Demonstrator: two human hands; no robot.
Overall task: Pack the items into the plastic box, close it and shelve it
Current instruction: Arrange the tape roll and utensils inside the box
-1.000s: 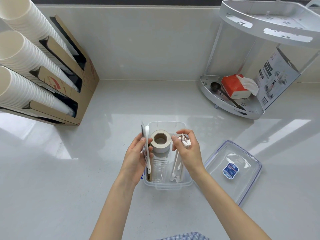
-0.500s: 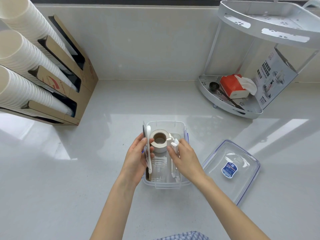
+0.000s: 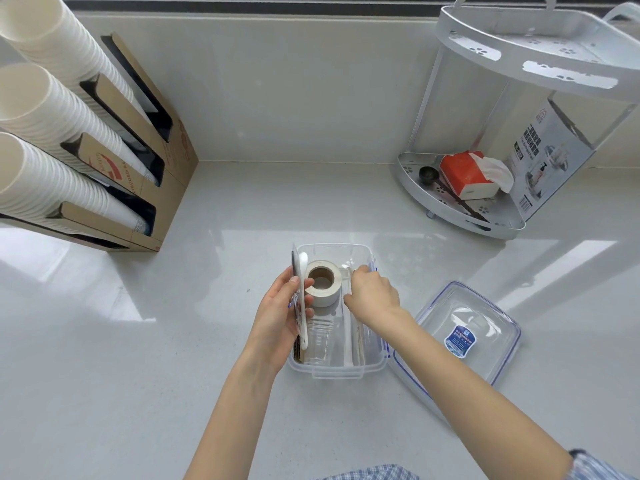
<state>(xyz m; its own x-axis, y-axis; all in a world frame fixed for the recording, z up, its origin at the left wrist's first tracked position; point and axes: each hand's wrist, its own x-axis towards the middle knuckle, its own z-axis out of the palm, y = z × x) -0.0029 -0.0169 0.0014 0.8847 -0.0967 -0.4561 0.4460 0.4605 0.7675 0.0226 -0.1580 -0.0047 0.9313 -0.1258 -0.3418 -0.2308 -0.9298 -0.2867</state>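
A clear plastic box (image 3: 337,372) stands on the counter in front of me. Inside it lie a roll of beige tape (image 3: 322,282), a clear plastic cup (image 3: 317,341) and long white utensils (image 3: 347,327). My left hand (image 3: 280,313) grips a flat packet with a white spoon (image 3: 302,299), upright against the box's left wall, thumb touching the tape roll. My right hand (image 3: 372,296) reaches into the box's right side, fingers curled round the tops of the white utensils. The clear lid (image 3: 464,337) with a blue label lies upside down to the right.
A cardboard dispenser (image 3: 138,174) with stacks of white paper cups (image 3: 45,109) stands at the left. A white two-tier corner rack (image 3: 460,209) at the back right holds a red tissue pack (image 3: 464,174), a black scoop and a printed box.
My right hand has lowered the white utensils into the right side of the box. The left hand has stayed on the packet beside the tape roll.
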